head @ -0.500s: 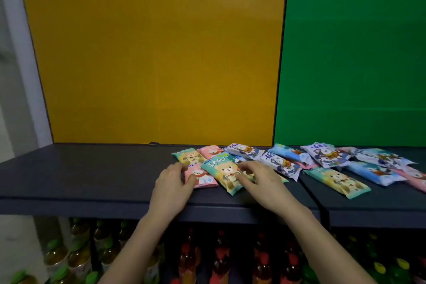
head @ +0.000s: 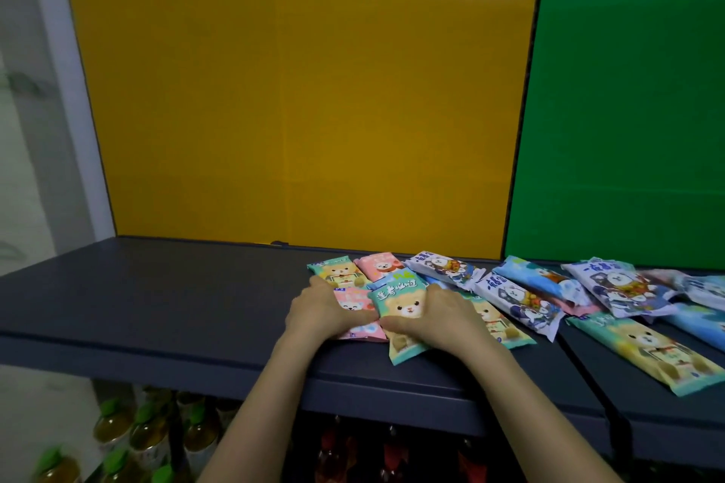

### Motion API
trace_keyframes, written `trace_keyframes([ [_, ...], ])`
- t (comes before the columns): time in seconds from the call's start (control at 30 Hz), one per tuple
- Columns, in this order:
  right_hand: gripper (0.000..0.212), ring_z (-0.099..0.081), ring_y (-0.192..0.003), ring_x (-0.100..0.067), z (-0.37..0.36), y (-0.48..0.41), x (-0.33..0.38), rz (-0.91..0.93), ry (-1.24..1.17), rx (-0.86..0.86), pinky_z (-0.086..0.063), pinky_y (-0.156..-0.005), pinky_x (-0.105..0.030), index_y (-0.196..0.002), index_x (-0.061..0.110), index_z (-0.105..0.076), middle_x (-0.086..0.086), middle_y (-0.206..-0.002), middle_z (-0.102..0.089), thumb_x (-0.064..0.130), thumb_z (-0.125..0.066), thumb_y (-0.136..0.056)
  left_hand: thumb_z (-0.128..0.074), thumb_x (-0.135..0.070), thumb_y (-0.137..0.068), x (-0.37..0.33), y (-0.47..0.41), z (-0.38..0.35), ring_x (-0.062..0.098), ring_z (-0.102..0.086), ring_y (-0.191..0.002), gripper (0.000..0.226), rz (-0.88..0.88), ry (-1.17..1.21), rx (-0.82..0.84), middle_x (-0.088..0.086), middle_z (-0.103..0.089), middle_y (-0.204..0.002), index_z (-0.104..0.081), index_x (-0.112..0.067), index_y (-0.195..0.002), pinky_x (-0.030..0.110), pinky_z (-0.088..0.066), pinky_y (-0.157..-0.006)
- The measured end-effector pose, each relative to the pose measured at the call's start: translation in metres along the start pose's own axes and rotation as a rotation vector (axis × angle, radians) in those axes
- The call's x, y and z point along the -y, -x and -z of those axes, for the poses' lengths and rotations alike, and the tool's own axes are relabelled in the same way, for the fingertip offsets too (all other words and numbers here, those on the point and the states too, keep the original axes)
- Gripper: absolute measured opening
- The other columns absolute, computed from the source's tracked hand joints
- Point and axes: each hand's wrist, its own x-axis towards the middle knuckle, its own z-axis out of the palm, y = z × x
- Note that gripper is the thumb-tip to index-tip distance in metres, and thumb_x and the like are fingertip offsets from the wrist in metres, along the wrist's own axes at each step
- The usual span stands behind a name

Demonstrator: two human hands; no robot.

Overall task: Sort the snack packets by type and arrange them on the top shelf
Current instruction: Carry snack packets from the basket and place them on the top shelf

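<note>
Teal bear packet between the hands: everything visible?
The teal bear packet is a glossy film wrapper with a cartoon bear face and white lettering. It lies tilted over a pink packet, lower end near the shelf front. The right hand grips its right side; the thumb of the left hand touches its left edge.

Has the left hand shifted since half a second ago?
Yes: left hand slid right along the dark shelf, over the pink snack packet, reaching the teal bear-print packet.
</note>
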Motion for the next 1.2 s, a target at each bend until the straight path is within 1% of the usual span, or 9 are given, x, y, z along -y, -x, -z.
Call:
trace_keyframes([
  [0.13,0.066,-0.055,-0.104,-0.025,-0.002,-0.003,-0.003,0.019,0.013,-0.033,-0.037,-0.066,-0.031,-0.107,0.012,-0.047,-0.008,-0.115,-0.057,0.071,-0.048,-0.077,-0.078,-0.055,-0.059,0.002,-0.003,0.003,0.023,-0.055,-0.112,0.072,0.016,0.064,0.025,0.005,-0.060,-0.118,-0.053,-0.012,-0.111,0.031,-0.046,-0.087],
  [0.2,0.066,-0.053,-0.111,-0.025,-0.003,-0.003,-0.005,0.023,-0.040,-0.058,-0.040,-0.074,-0.033,-0.120,0.011,-0.046,-0.009,-0.123,-0.056,0.065,-0.046,-0.082,-0.082,-0.041,-0.061,0.010,-0.001,0.004,0.022,-0.059,-0.104,0.048,0.023,0.288,0.027,0.004,-0.062,-0.106,-0.053,-0.018,-0.091,0.031,-0.048,-0.085],
  [0.3,0.058,-0.053,-0.112,-0.025,-0.001,-0.001,-0.002,0.080,-0.197,-0.113,-0.042,-0.082,-0.034,-0.125,0.012,-0.045,-0.008,-0.124,-0.058,0.055,-0.048,-0.087,-0.075,-0.020,-0.075,0.028,0.010,0.012,0.023,-0.064,-0.096,0.035,-0.009,0.689,-0.006,0.011,-0.065,-0.111,-0.050,-0.015,-0.099,0.034,-0.052,-0.081],
  [0.53,0.031,-0.061,-0.082,-0.015,-0.019,0.025,0.079,0.387,-0.569,-0.152,-0.047,-0.066,-0.031,-0.095,0.014,-0.050,0.001,-0.091,-0.065,0.044,-0.055,-0.088,-0.071,-0.022,-0.080,0.129,0.065,0.074,0.023,-0.068,-0.092,0.040,0.043,0.895,-0.376,0.009,-0.068,-0.107,-0.052,-0.011,-0.114,0.043,-0.054,-0.084],
  [0.63,0.027,-0.060,-0.073,0.001,-0.048,0.044,0.140,0.475,-0.743,-0.028,-0.043,-0.052,-0.011,-0.095,0.016,-0.052,0.010,-0.083,-0.064,0.040,-0.058,-0.087,-0.065,-0.019,-0.085,0.190,0.108,0.101,0.016,-0.070,-0.081,0.031,0.117,0.917,-0.525,0.009,-0.069,-0.101,-0.054,-0.011,-0.112,0.032,-0.057,-0.074],
  [0.7,0.028,-0.066,-0.076,-0.004,-0.078,0.059,0.182,0.518,-0.810,0.117,-0.050,-0.058,-0.019,-0.097,0.017,-0.054,0.007,-0.087,-0.068,0.041,-0.060,-0.086,-0.059,-0.018,-0.089,0.233,0.143,0.113,0.011,-0.069,-0.072,0.016,0.185,0.924,-0.630,0.007,-0.070,-0.095,-0.057,-0.015,-0.104,0.025,-0.057,-0.065],
  [0.8,0.026,-0.069,-0.077,-0.009,-0.139,0.094,0.251,0.556,-0.835,0.362,-0.057,-0.065,-0.029,-0.096,0.019,-0.054,0.004,-0.091,-0.069,0.041,-0.061,-0.085,-0.056,-0.018,-0.090,0.309,0.201,0.123,0.020,-0.067,-0.075,0.020,0.367,0.901,-0.783,0.012,-0.069,-0.099,-0.056,-0.010,-0.109,0.035,-0.053,-0.072],
  [0.97,0.024,-0.070,-0.074,-0.014,-0.247,0.175,0.345,0.559,-0.870,0.769,-0.056,-0.060,-0.029,-0.097,0.014,-0.054,-0.003,-0.092,-0.070,0.034,-0.061,-0.087,-0.045,-0.006,-0.091,0.428,0.297,0.128,0.005,-0.063,-0.045,0.017,0.651,0.952,-0.961,0.005,-0.063,-0.076,-0.058,-0.017,-0.092,0.017,-0.049,-0.043],
  [1.2,0.013,-0.069,-0.068,-0.020,-0.412,0.285,0.430,0.467,-0.815,1.060,-0.058,-0.062,-0.036,-0.081,0.018,-0.051,-0.010,-0.084,-0.069,0.021,-0.063,-0.087,-0.036,-0.004,-0.093,0.588,0.403,0.108,0.008,-0.062,-0.044,0.023,1.009,0.973,-0.951,0.010,-0.061,-0.077,-0.053,-0.016,-0.083,0.019,-0.048,-0.040],
])
